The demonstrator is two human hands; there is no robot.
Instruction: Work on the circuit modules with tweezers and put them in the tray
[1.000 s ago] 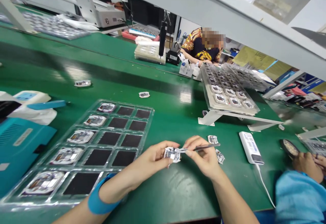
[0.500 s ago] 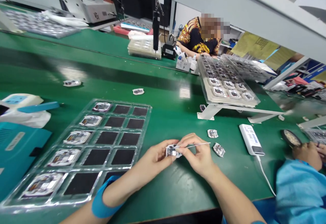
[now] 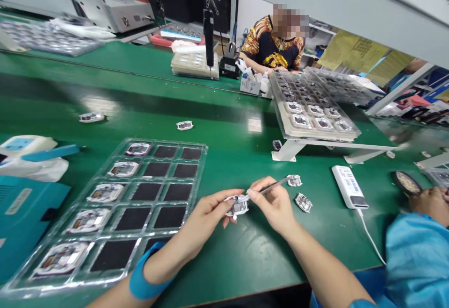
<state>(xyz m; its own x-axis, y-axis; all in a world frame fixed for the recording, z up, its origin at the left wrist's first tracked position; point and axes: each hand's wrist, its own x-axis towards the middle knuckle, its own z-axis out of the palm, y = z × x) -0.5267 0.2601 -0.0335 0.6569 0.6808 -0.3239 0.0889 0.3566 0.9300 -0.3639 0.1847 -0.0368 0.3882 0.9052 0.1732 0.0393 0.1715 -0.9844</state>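
My left hand [image 3: 201,219] is closed on a small white-framed electronic module [image 3: 241,208], held by its left edge above the green bench, with inner parts facing up. In my right hand [image 3: 277,207] is a thin pair of metal tweezers [image 3: 272,186], pinched between thumb and fingers. Its tip reaches over the module's upper left part, close to my left thumb; whether it touches is too small to tell. Two similar modules, one upper [image 3: 293,180] and one lower [image 3: 303,203], lie on the bench just right of my right hand.
A clear tray [image 3: 138,226] at left holds several modules in its left column and dark pads elsewhere. A raised stand [image 3: 298,149] carries stacked trays. A white power bank-like device [image 3: 347,186] with a cable lies right. A co-worker's blue sleeve [image 3: 417,256] is at far right; another person [image 3: 273,41] sits opposite.
My right hand has turned the tweezers, so their shaft shows wider and slants up to the right. The right fingers have drawn slightly off the module, and more of its face shows.
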